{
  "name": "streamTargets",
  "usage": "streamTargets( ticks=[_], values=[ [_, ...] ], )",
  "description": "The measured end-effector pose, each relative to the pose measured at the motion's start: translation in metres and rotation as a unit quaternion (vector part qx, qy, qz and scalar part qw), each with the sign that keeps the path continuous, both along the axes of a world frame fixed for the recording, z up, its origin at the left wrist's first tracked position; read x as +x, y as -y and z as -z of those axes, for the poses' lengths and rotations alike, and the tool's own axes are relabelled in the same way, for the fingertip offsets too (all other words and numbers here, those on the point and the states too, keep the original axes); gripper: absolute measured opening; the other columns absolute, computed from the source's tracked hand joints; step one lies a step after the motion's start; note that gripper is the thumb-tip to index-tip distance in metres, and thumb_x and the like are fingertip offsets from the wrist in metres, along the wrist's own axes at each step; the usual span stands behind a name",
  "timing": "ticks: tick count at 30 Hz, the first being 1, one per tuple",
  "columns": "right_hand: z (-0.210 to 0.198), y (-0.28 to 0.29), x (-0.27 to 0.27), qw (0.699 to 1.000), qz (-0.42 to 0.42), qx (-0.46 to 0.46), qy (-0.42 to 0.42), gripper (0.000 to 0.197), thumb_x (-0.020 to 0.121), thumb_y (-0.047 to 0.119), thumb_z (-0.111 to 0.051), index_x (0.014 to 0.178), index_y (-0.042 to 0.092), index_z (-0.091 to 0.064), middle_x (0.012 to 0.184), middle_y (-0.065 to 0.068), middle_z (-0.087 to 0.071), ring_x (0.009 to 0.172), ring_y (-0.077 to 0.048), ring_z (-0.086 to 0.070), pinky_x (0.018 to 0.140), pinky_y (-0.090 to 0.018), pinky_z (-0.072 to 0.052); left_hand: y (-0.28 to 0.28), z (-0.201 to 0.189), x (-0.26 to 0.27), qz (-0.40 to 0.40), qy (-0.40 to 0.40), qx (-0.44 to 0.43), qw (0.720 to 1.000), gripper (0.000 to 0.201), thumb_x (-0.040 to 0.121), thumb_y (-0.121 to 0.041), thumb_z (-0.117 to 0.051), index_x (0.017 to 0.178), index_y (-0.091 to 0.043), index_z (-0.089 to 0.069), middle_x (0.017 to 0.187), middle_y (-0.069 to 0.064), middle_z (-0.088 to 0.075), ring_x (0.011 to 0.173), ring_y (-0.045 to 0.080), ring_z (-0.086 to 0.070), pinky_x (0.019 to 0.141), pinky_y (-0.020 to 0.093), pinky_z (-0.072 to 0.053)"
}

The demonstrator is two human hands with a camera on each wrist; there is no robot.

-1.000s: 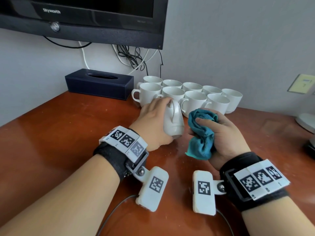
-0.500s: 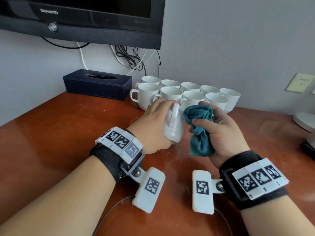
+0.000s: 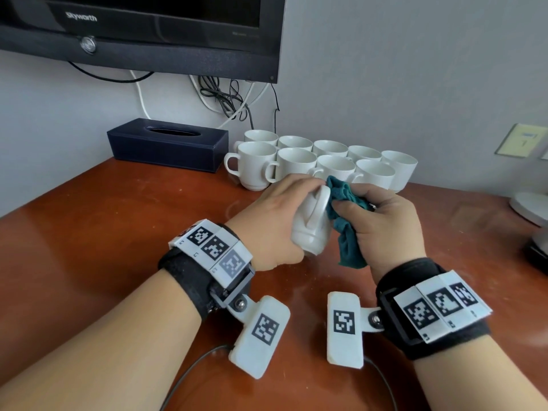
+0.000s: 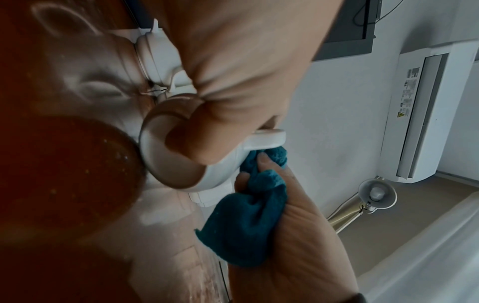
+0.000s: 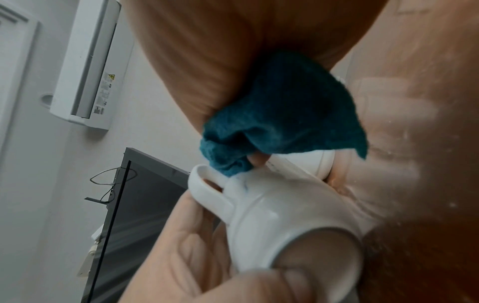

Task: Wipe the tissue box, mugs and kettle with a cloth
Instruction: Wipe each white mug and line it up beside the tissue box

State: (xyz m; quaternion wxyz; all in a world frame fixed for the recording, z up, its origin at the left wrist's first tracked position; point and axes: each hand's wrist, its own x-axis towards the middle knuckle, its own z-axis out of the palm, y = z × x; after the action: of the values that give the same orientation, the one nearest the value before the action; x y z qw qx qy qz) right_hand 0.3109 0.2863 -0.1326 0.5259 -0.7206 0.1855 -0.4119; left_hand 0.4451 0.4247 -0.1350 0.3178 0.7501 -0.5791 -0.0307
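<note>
My left hand (image 3: 272,221) grips a white mug (image 3: 311,226) tilted on its side just above the table, handle up, with the thumb across its round end (image 4: 181,170). My right hand (image 3: 382,223) holds a bunched teal cloth (image 3: 347,241) and presses it against the mug beside the handle (image 5: 207,184). The cloth (image 4: 249,225) hangs below the fist. Several more white mugs (image 3: 296,161) stand in two rows behind the hands. A dark blue tissue box (image 3: 166,145) sits to their left by the wall. I see no kettle.
The brown wooden table (image 3: 103,247) stretches left and front of the hands. A black TV (image 3: 142,31) with hanging cables is mounted above the tissue box. A white round base (image 3: 530,206) and a dark object (image 3: 536,256) sit at the right edge.
The right hand has brought the cloth from beside the mug up against its handle side. The left hand has tipped the mug and carried it slightly farther from me.
</note>
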Motion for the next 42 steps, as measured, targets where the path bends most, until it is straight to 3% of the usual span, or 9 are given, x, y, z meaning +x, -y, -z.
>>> streamTargets(
  ticks=[5,9,16,23,28,33,36,39,42],
  values=[
    [-0.003,-0.005,-0.004,0.994,-0.038,-0.047,-0.091,0.021,0.09,0.005,-0.074,0.088,0.025,-0.081,0.071,-0.004,-0.076,0.06,-0.019,-0.066,0.056,-0.032,-0.053,0.001,0.0,0.001,-0.038,-0.014,-0.022,0.999,0.109,0.07,-0.027,-0.092,0.159,-0.027,-0.029,0.156,-0.012,-0.029,0.143,0.013,-0.033,0.12,0.035,-0.033],
    [-0.008,-0.006,-0.007,0.992,-0.068,-0.028,-0.106,0.012,0.09,-0.002,-0.073,0.092,0.007,-0.08,0.059,0.004,-0.07,0.05,-0.008,-0.064,0.051,-0.017,-0.049,0.001,0.001,0.005,-0.064,-0.012,-0.019,0.998,0.113,0.068,-0.043,-0.093,0.159,-0.031,-0.028,0.156,-0.014,-0.028,0.143,0.015,-0.035,0.118,0.043,-0.037],
    [-0.009,-0.015,-0.007,0.977,-0.141,-0.052,-0.149,0.026,0.089,-0.005,-0.072,0.085,0.02,-0.079,0.062,0.005,-0.072,0.048,-0.006,-0.064,0.049,-0.015,-0.049,0.0,-0.001,0.013,-0.096,-0.026,-0.013,0.995,0.116,0.068,-0.035,-0.093,0.162,-0.025,-0.025,0.161,-0.008,-0.025,0.146,0.017,-0.035,0.121,0.038,-0.035],
    [-0.003,-0.003,-0.004,0.997,-0.056,0.046,-0.003,0.036,0.093,0.001,-0.07,0.116,0.029,-0.073,0.083,-0.013,-0.071,0.055,-0.023,-0.061,0.056,-0.034,-0.053,-0.004,-0.001,0.009,-0.064,-0.009,0.005,0.998,0.121,0.07,-0.03,-0.091,0.163,-0.035,-0.014,0.16,-0.019,-0.015,0.147,0.014,-0.031,0.117,0.042,-0.039],
    [-0.004,0.0,-0.003,1.0,-0.007,0.005,0.018,0.026,0.094,0.007,-0.071,0.098,0.03,-0.081,0.086,0.004,-0.077,0.074,-0.019,-0.068,0.075,-0.04,-0.056,-0.003,0.0,0.007,-0.027,-0.013,0.007,1.0,0.114,0.068,-0.015,-0.087,0.159,-0.034,-0.022,0.153,-0.019,-0.02,0.139,0.011,-0.035,0.112,0.029,-0.038],
    [-0.002,-0.003,-0.002,0.999,-0.022,-0.031,-0.021,0.03,0.093,0.008,-0.072,0.107,0.033,-0.08,0.104,0.006,-0.079,0.097,-0.011,-0.073,0.093,-0.04,-0.06,-0.001,0.0,0.004,-0.017,-0.016,-0.002,1.0,0.109,0.067,-0.012,-0.087,0.157,-0.031,-0.028,0.152,-0.015,-0.025,0.137,0.009,-0.037,0.112,0.028,-0.038],
    [-0.002,-0.004,-0.001,0.996,-0.051,-0.064,-0.047,0.033,0.092,0.009,-0.074,0.103,0.038,-0.081,0.105,0.004,-0.075,0.092,-0.008,-0.072,0.082,-0.033,-0.058,-0.001,-0.001,0.004,-0.024,-0.012,-0.001,1.0,0.107,0.068,-0.017,-0.088,0.157,-0.031,-0.029,0.152,-0.015,-0.026,0.136,0.01,-0.038,0.111,0.027,-0.038],
    [-0.003,-0.006,-0.002,0.989,-0.079,-0.101,-0.078,0.04,0.092,0.01,-0.075,0.095,0.05,-0.08,0.094,0.011,-0.072,0.082,-0.004,-0.069,0.072,-0.02,-0.052,-0.001,0.002,0.006,-0.038,-0.007,-0.009,0.999,0.107,0.067,-0.028,-0.091,0.155,-0.034,-0.03,0.151,-0.016,-0.027,0.135,0.014,-0.042,0.111,0.038,-0.044],
    [-0.007,-0.009,-0.006,0.988,-0.085,-0.098,-0.087,0.034,0.091,0.008,-0.075,0.096,0.041,-0.082,0.089,0.006,-0.073,0.073,-0.007,-0.07,0.066,-0.022,-0.053,-0.001,0.003,0.007,-0.052,-0.01,-0.017,0.998,0.108,0.064,-0.042,-0.092,0.153,-0.037,-0.03,0.149,-0.018,-0.029,0.134,0.015,-0.045,0.109,0.046,-0.047]
  ],
)
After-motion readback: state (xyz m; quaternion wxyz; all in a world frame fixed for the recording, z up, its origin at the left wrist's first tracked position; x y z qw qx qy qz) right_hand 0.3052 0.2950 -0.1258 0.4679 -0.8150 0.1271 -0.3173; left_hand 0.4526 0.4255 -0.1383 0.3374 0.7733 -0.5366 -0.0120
